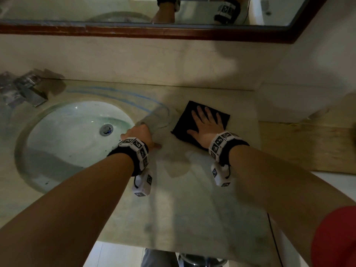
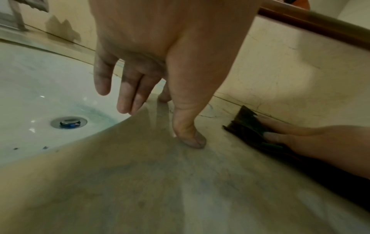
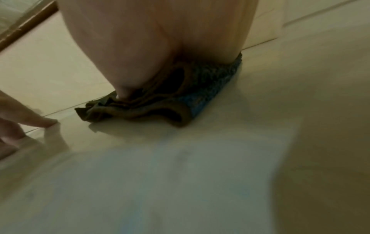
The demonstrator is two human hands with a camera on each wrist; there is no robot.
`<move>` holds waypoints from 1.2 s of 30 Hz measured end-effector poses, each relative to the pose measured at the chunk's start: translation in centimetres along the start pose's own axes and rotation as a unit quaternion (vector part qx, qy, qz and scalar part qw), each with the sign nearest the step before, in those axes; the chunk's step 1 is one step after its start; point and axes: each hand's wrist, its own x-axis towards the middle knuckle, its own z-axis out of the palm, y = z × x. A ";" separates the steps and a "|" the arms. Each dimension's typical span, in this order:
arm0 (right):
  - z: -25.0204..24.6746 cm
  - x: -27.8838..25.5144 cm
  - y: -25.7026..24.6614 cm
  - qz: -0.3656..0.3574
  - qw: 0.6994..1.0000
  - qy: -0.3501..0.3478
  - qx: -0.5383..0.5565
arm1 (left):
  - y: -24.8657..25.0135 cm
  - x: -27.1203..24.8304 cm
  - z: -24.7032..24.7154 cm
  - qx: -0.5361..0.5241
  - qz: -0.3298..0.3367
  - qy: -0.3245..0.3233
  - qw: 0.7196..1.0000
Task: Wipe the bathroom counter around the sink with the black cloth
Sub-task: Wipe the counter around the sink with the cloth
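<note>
Head view: right hand (image 1: 207,128) lies flat, fingers spread and straight, pressing the cloth (image 1: 192,110) onto the tabletop (image 1: 192,189). Cloth is folded to a rough square, just right of the sink (image 1: 77,132), clear of its rim. Left hand (image 1: 140,134) is braced on the tabletop at the sink's right rim, holding nothing. Faucet (image 1: 25,91) is behind the sink at its left. Mirror (image 1: 134,8) runs along the wall above the sink. Blue arcs show on the tabletop behind the sink; can't tell if they're residue or veining.

Left wrist view: left hand (image 2: 160,63) has loose, nearly straight fingers; thumb and one fingertip touch the tabletop (image 2: 140,190), the rest hang over the sink (image 2: 40,87) edge. Nothing gripped. Drain (image 2: 69,122) visible, dark specks in the basin. Cloth (image 2: 246,125) is right of the sink under the right hand (image 2: 320,142).

Right wrist view: palm of the right hand (image 3: 150,47) bears down on the cloth (image 3: 200,98), which bunches at its near edge. No fingers curled round it that I can see. A left hand (image 3: 30,117) fingertip touches the tabletop (image 3: 180,182) left of the cloth.

Progress, my read: mid-wipe on the patch right of the sink. Tabletop in front of the cloth looks glossy, possibly damp, so likely covered. Strip behind the sink, faucet area and the left side look not yet done. Call it early to midway.
</note>
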 end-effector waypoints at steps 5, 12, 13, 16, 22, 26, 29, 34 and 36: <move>0.8 -2.8 2.5 0.018 1.000 0.005 0.006 | -0.2 -0.1 0.1 -0.009 0.006 0.005 1.000; -0.7 -4.2 2.6 0.028 1.000 0.007 0.001 | -0.3 0.2 0.1 -0.014 0.007 -0.003 1.000; -1.3 -4.2 2.7 0.028 0.999 0.031 0.012 | -0.3 0.2 0.1 -0.012 0.007 -0.001 1.000; -2.4 -4.2 3.7 0.037 0.997 0.062 0.037 | -0.4 0.2 0.3 -0.011 0.009 0.006 1.000; -2.2 -3.7 3.2 0.040 0.998 -0.007 0.051 | -0.6 0.4 0.6 -0.018 0.010 0.016 1.000; -2.1 -3.0 1.3 0.035 0.996 -0.022 0.073 | -0.8 0.5 0.7 -0.018 0.009 0.016 1.000; -1.9 -2.3 -0.6 0.029 0.996 -0.025 0.076 | -1.0 0.5 0.7 -0.019 0.015 0.022 0.999; -2.6 -0.3 -2.6 0.026 0.996 -0.044 0.069 | -1.0 0.4 0.5 0.000 0.031 0.020 0.999; -2.9 0.7 -3.4 0.024 0.996 -0.049 0.066 | -1.4 0.6 0.1 0.008 0.041 0.013 0.999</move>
